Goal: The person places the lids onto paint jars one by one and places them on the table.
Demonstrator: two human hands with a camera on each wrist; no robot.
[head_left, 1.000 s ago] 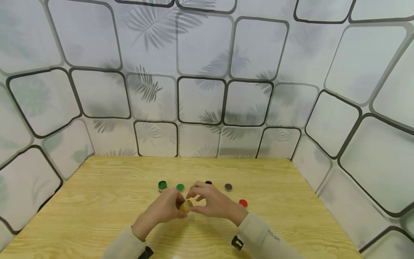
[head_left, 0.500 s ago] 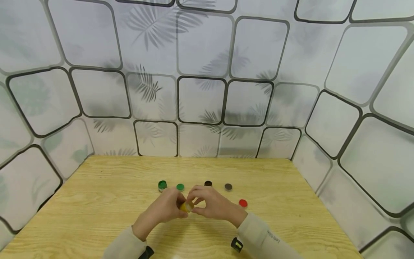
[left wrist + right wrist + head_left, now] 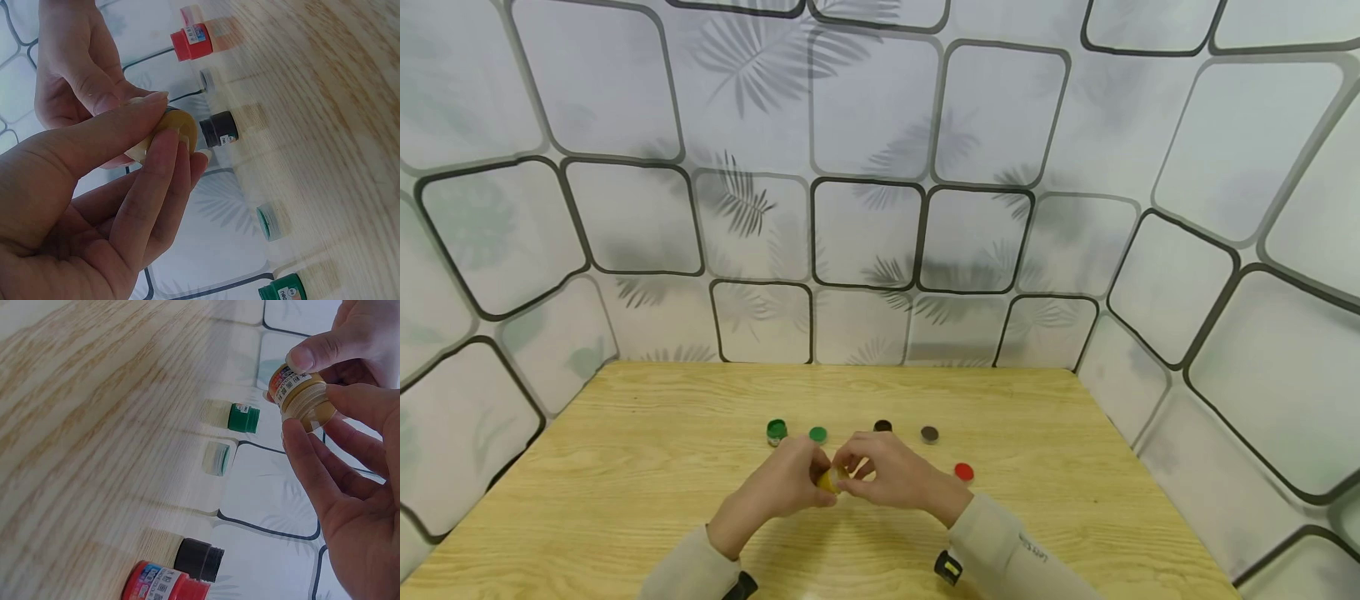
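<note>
A small jar of golden-yellow paint (image 3: 290, 387) with a printed label is held tilted above the table. My left hand (image 3: 782, 477) grips its body between thumb and fingers, which cover much of it. In the left wrist view the round yellow base of the jar (image 3: 181, 124) shows between the left fingers. At the other end is a clear screw lid (image 3: 307, 405), and the thumb and fingers of my right hand (image 3: 891, 471) pinch its rim. The right wrist view shows the lid on or against the jar mouth; how tightly it sits cannot be seen.
On the wooden table (image 3: 1037, 517) stand an uncapped green paint jar (image 3: 777, 432), a green-stained lid (image 3: 817, 434), a black jar (image 3: 882, 426) and a dark-stained lid (image 3: 929, 434). A red jar (image 3: 192, 42) and a red-stained lid (image 3: 964, 472) are to the right. A patterned wall (image 3: 865, 325) lies behind.
The right fingers have shifted slightly around the lid, and its angle has changed a little. The left hand keeps the yellow jar almost still. Nothing else on the table has moved.
</note>
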